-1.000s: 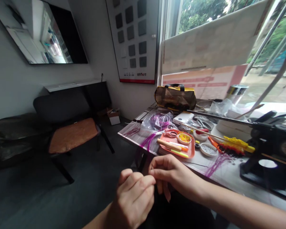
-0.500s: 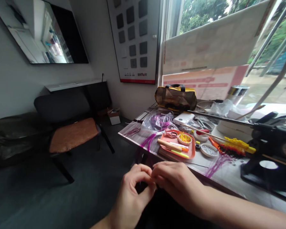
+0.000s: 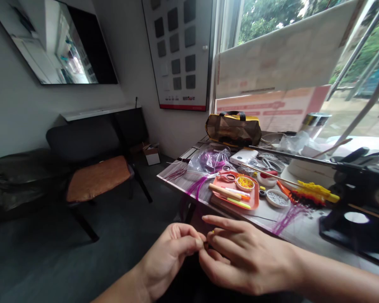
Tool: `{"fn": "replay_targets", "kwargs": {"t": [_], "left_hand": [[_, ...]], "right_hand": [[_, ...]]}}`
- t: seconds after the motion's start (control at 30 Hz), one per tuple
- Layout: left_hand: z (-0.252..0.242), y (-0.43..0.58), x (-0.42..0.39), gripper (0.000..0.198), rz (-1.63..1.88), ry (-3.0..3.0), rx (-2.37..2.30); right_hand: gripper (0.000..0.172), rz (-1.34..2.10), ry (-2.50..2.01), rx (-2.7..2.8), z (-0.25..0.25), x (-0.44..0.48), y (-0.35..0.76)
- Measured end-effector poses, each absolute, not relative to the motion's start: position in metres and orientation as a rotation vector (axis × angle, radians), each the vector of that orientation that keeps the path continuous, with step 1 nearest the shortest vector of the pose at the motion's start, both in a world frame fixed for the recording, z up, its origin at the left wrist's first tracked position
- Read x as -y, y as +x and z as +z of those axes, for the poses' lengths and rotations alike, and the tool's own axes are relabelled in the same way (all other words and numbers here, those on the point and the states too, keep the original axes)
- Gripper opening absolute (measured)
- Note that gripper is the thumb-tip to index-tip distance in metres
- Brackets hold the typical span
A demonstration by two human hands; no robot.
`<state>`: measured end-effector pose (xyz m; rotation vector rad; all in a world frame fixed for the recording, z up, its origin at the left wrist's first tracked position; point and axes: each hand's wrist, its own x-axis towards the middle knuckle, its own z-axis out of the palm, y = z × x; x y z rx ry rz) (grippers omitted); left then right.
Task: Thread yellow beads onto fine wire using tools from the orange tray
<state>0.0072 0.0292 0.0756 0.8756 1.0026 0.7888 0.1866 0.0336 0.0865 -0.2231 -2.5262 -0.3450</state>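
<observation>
Before the cluttered table (image 3: 265, 210), a tiny dark piece (image 3: 205, 244) is now being pinched by the left hand (image 3: 169, 257), while the right hand (image 3: 248, 254), its own grip unclear, has just been fanned out alongside, so finer handling is seemingly being done.

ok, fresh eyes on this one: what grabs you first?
Probably the bare hands low in the middle: the left hand seems to pinch a small dark thing, right hand close against it. Next, the orange tray on the table beyond, bearing a dish of yellow strands. Then the brown chair seat, over at left.
</observation>
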Motion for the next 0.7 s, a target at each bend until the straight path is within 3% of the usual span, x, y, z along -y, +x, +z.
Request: {"fn": "replay_targets", "kwargs": {"t": [0.07,0.13,0.33,0.4,0.47,0.57,0.63,0.7], "left_hand": [[0.074,0.009,-0.029,0.005,0.768,0.730,-1.001],[0.073,0.011,-0.027,0.004,0.798,0.828,-1.022],[0.066,0.009,-0.013,0.017,1.369,2.318,-1.031],[0.065,0.006,-0.010,0.019,1.482,2.672,-0.938],[0.067,0.004,-0.010,0.021,1.433,2.803,-0.902],[0.075,0.002,-0.015,0.017,1.198,2.446,-1.007],[0.079,0.002,-0.021,0.012,0.999,1.831,-1.080],[0.078,0.003,-0.025,0.005,0.852,1.199,-1.074]], "right_hand": [[0.023,-0.462,-0.189,2.528,0.083,-0.033,0.188],[0.029,-0.238,-0.285,2.500,0.080,-0.034,0.185],[0.021,1.442,-0.968,1.777,0.078,-0.040,0.168],[0.027,1.784,-0.937,1.545,0.079,-0.044,0.164],[0.031,1.886,-0.909,1.500,0.080,-0.045,0.163],[0.022,1.446,-0.947,1.826,0.085,-0.042,0.169],[0.014,0.742,-0.780,2.262,0.088,-0.036,0.175],[0.021,-0.013,-0.467,2.540,0.089,-0.031,0.181]]}}
